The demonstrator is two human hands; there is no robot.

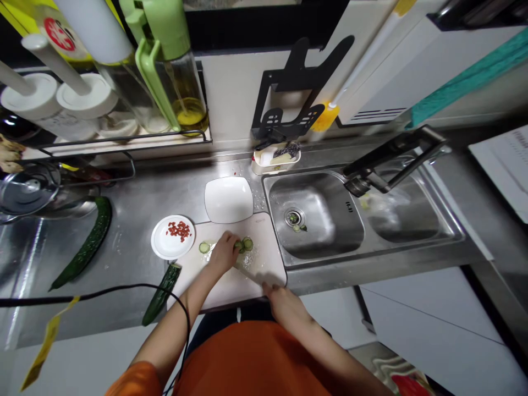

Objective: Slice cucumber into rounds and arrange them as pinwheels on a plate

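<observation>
My left hand (pixel 224 254) is over the middle of the pale cutting board (pixel 223 289), its fingers bunched on cucumber slices (pixel 238 245). A round slice (pixel 247 243) lies just right of those fingers, and another slice (pixel 204 247) is to their left. At the board's lower right edge, my right hand (pixel 285 303) is closed round the handle of a knife (pixel 249 275). The thin blade points left towards my left hand and is hard to see. A cut piece of cucumber (pixel 161 294) rests against the board's left edge.
A white plate with chopped red bits (pixel 160 240) and a white square plate (pixel 229 199) adjoin the board. A whole cucumber (pixel 88 247) lies left. The sink (pixel 330 242) with its faucet (pixel 383 165) is right. A black cable (pixel 140 285) crosses my left forearm.
</observation>
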